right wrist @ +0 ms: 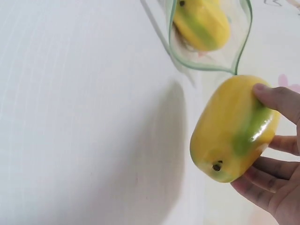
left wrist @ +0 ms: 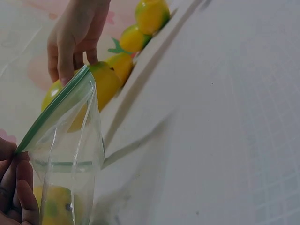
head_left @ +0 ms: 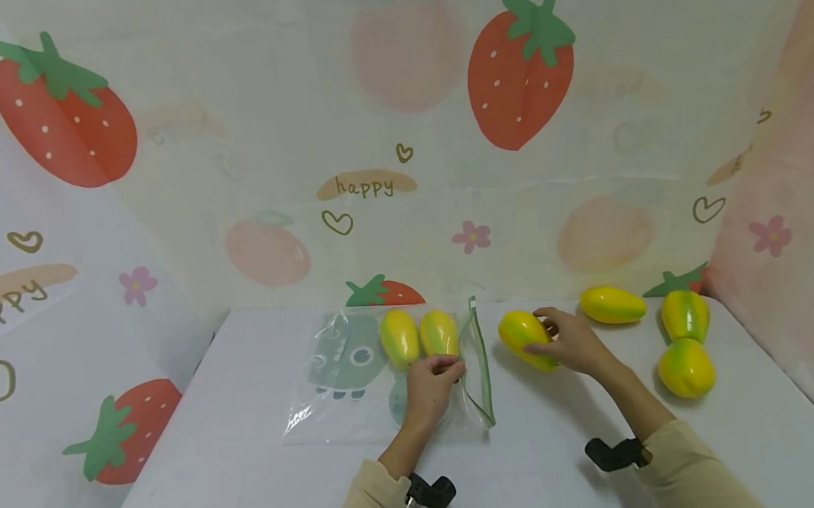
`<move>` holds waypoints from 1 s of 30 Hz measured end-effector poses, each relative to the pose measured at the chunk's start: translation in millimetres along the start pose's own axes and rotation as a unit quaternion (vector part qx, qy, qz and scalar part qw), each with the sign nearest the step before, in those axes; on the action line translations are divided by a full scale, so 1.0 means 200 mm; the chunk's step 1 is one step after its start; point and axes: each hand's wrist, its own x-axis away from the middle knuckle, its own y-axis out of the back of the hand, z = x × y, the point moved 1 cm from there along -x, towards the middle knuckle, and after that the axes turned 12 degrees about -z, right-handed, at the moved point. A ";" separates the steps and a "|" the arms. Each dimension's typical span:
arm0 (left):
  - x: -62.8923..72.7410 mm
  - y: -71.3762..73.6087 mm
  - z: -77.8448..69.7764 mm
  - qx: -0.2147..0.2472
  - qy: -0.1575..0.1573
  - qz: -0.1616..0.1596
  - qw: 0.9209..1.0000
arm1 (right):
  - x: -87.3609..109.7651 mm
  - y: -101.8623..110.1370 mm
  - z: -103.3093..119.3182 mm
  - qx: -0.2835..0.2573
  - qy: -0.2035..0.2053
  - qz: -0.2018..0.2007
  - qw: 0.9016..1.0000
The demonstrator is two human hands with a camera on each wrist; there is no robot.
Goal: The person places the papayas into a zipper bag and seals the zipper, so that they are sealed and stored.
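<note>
A clear zip bag (head_left: 305,424) with a green dinosaur print lies on the table, its green-edged mouth facing right and spread open. Two yellow-green papayas, one on the left (head_left: 399,337) and one nearer the mouth (head_left: 438,329), are inside it. My left hand (head_left: 426,391) pinches the bag's edge close to the mouth, as the left wrist view also shows. Just right of that opening, my right hand (head_left: 579,343) grips another papaya (head_left: 519,334), thumb on one side and fingers on the other. In the right wrist view this papaya (right wrist: 229,131) appears above its shadow, near the green rim (right wrist: 206,69).
Three more papayas lie to the right: one at the back (head_left: 612,305), and two close together, one behind (head_left: 685,316) and one in front (head_left: 686,368). A fruit-printed cloth (head_left: 516,225) hangs behind the white table (head_left: 203,449). Black cameras are worn on both wrists.
</note>
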 end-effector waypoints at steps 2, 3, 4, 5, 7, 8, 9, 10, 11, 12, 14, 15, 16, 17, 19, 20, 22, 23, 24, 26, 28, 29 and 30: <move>0.00 0.00 0.00 0.000 0.002 0.001 1.000 | -0.01 -0.02 0.01 -0.004 -0.006 0.004 1.000; 0.00 0.00 0.00 -0.001 0.002 0.001 1.000 | -0.01 -0.02 0.02 -0.005 -0.008 0.006 1.000; 0.00 0.00 0.00 -0.001 0.003 0.002 1.000 | -0.01 -0.03 0.03 -0.006 -0.008 0.007 1.000; 0.00 0.00 0.00 -0.001 0.004 0.003 1.000 | -0.01 -0.04 0.04 -0.007 -0.008 0.008 1.000; 0.00 0.00 0.00 0.000 0.003 0.005 1.000 | -0.01 -0.05 0.05 -0.012 -0.006 0.008 1.000; 0.00 0.00 0.00 0.000 0.002 0.005 1.000 | -0.02 -0.06 0.06 -0.014 -0.005 0.008 1.000; 0.00 0.00 0.00 0.000 0.001 0.006 1.000 | -0.02 -0.06 0.07 -0.016 -0.004 0.008 1.000; 0.00 0.00 0.00 0.000 0.001 0.007 1.000 | -0.02 -0.07 0.08 -0.018 -0.003 0.009 1.000; -0.01 -0.01 0.00 0.000 0.001 0.007 1.000 | -0.02 -0.08 0.09 -0.021 -0.003 0.010 1.000; -0.01 -0.01 0.00 -0.001 0.001 0.007 1.000 | -0.02 -0.09 0.09 -0.024 -0.002 0.010 1.000; -0.01 -0.01 0.00 -0.002 0.003 0.008 1.000 | -0.02 -0.11 0.11 -0.026 -0.001 0.011 1.000; -0.01 -0.01 0.00 -0.003 0.003 0.008 1.000 | -0.03 -0.12 0.11 -0.028 -0.001 0.013 1.000; -0.01 -0.01 0.00 -0.004 0.003 0.007 1.000 | -0.03 -0.13 0.12 -0.028 0.000 0.013 1.000; -0.01 -0.01 0.00 -0.004 0.002 0.007 1.000 | -0.03 -0.14 0.13 -0.029 0.000 0.015 0.999; -0.01 -0.01 -0.01 -0.005 0.001 0.008 1.000 | -0.03 -0.16 0.14 -0.029 0.001 0.016 0.999; -0.01 -0.01 -0.01 -0.004 0.000 0.008 1.000 | -0.03 -0.17 0.14 -0.029 0.002 0.017 0.999; -0.01 -0.01 0.00 -0.003 0.000 0.010 1.000 | -0.03 -0.19 0.16 -0.030 0.003 0.018 0.999; -0.01 -0.01 0.00 -0.003 0.001 0.011 1.000 | -0.03 -0.20 0.16 -0.030 0.004 0.019 0.999; -0.01 -0.01 0.00 -0.003 0.002 0.012 1.000 | -0.03 -0.21 0.17 -0.029 0.004 0.019 0.999; -0.01 -0.01 0.00 -0.003 0.002 0.013 1.000 | -0.03 -0.23 0.18 -0.028 0.004 0.019 0.999; -0.01 -0.01 -0.01 -0.004 0.004 0.015 1.000 | -0.04 -0.24 0.19 -0.028 0.003 0.017 0.999; -0.01 -0.01 -0.01 -0.005 0.003 0.016 1.000 | -0.04 -0.25 0.19 -0.027 0.004 0.016 0.999; 0.00 0.00 -0.01 -0.005 0.004 0.018 1.000 | -0.04 -0.26 0.20 -0.027 0.005 0.015 1.000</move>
